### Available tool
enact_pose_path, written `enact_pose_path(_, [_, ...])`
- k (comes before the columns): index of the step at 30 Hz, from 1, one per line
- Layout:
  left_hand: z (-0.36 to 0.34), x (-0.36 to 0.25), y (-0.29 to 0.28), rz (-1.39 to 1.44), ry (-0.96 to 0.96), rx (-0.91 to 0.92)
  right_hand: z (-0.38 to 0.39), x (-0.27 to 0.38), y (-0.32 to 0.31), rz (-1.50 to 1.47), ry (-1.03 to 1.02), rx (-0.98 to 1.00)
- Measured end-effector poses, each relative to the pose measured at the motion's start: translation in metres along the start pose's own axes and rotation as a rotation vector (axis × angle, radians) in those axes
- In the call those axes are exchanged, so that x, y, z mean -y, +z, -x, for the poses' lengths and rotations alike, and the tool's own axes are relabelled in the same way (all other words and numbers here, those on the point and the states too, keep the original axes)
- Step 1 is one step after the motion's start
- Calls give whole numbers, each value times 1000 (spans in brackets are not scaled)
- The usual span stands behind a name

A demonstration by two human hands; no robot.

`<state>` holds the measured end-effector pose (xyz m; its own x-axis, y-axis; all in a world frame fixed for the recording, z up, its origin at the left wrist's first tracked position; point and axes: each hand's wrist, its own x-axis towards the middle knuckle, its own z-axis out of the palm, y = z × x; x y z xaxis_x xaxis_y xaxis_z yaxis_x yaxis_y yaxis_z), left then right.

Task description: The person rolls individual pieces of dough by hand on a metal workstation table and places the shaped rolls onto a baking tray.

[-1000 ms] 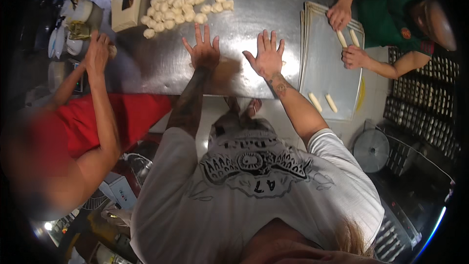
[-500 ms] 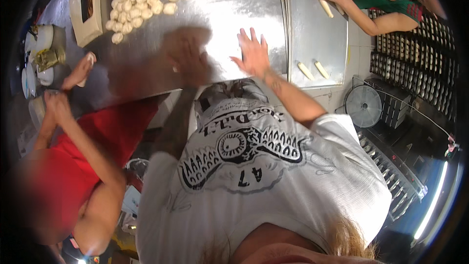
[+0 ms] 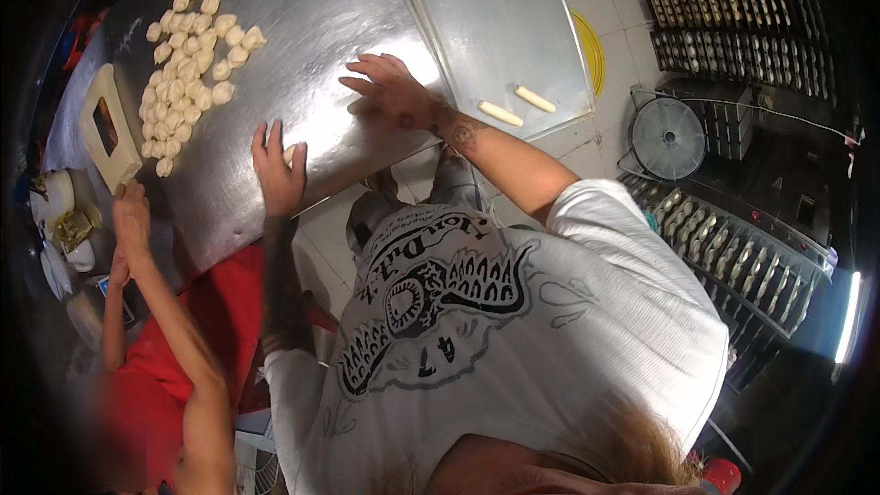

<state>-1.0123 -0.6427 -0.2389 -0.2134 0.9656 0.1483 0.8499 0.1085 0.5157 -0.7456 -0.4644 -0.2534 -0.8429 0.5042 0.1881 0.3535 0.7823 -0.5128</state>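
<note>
A bakery kitchen: dough balls (image 3: 188, 68) on a steel worktable (image 3: 307, 41), dough sticks (image 3: 500, 113) on a metal tray (image 3: 513, 44).

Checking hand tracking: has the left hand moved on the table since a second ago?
Yes: the left hand has drawn back toward the near edge of the steel table, farther from the dough balls.

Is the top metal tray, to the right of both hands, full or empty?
Neither: the tray is mostly bare. Four dough sticks show on it, two near its closer edge and two farther up.
</note>
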Motion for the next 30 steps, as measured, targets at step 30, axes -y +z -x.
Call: enact_pose_path(30, [-46, -265, 115, 803, -344, -167, 195, 1, -199, -457, 567, -453])
